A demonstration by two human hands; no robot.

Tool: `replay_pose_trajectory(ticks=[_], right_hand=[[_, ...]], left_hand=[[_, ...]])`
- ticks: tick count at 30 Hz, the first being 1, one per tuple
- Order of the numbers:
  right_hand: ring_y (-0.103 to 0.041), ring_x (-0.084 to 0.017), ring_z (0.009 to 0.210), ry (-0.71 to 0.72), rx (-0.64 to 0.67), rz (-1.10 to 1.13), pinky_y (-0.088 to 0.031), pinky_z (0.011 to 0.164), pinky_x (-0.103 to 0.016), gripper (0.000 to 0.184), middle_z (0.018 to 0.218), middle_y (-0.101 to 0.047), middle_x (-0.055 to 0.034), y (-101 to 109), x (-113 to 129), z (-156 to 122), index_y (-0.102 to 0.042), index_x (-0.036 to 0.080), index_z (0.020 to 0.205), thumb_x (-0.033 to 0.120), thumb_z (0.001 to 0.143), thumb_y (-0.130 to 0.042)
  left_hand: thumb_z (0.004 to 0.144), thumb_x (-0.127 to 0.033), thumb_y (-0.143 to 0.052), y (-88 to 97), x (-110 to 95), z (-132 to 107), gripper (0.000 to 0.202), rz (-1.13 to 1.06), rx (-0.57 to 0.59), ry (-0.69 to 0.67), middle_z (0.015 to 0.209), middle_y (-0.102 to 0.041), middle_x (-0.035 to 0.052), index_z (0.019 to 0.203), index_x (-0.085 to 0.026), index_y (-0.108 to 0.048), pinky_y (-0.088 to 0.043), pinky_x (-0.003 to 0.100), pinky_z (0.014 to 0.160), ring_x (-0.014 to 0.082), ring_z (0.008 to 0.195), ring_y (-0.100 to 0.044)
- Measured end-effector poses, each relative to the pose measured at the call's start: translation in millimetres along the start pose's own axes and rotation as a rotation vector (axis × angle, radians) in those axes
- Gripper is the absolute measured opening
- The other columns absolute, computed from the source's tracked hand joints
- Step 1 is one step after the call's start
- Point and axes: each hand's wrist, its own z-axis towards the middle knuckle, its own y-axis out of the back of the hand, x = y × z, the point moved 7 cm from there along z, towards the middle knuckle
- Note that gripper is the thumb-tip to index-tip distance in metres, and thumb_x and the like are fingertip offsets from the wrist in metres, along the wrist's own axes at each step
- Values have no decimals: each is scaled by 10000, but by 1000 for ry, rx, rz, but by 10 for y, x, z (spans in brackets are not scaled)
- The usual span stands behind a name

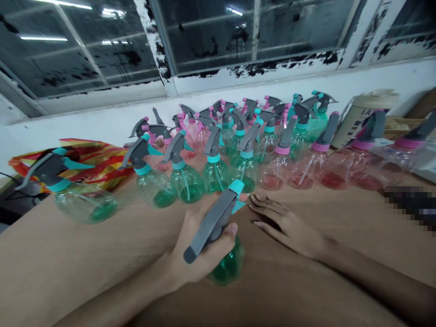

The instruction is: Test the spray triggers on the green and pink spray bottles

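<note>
My left hand (204, 245) is wrapped round the neck of a green spray bottle (229, 265), whose grey trigger head with a turquoise nozzle tilts up and to the right. The bottle is at the near middle of the table. My right hand (282, 222) lies on the tabletop just right of it, fingers stretched out and holding nothing. Beyond both hands stands a row of spray bottles: green ones with turquoise collars, such as this spray bottle (185, 184), and pink ones with pink collars, such as this spray bottle (303, 168).
Several more spray bottles crowd behind the front row, against the wall under the windows (252, 32). One green bottle (81, 202) stands apart at the left, by a red and yellow bag (91, 159). A cream-coloured jug (361, 113) stands back right. A dark blurred object (413, 204) lies at the right.
</note>
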Motion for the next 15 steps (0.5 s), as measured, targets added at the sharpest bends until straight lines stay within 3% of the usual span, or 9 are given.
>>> replay_pose_trajectory(ticks=[10, 15], right_hand=[[-328, -202, 1339, 2, -1, -2, -293, 1108, -446, 496, 1419, -438, -51, -16, -18, -6, -383, 213, 1387, 410, 933, -408], [-344, -218, 1330, 1, -19, 20, -318, 1092, -470, 483, 1418, -438, -33, -14, -33, -16, -405, 245, 1372, 408, 920, -438]], left_hand=[[686, -214, -462, 6, -59, 43, 239, -165, 27, -8, 831, -649, 20, 880, -235, -600, -545, 332, 700, 174, 703, -616], [664, -211, -480, 8, -60, 64, 260, -197, 116, 14, 704, -626, -4, 891, -264, -594, -543, 338, 666, 188, 655, -604]])
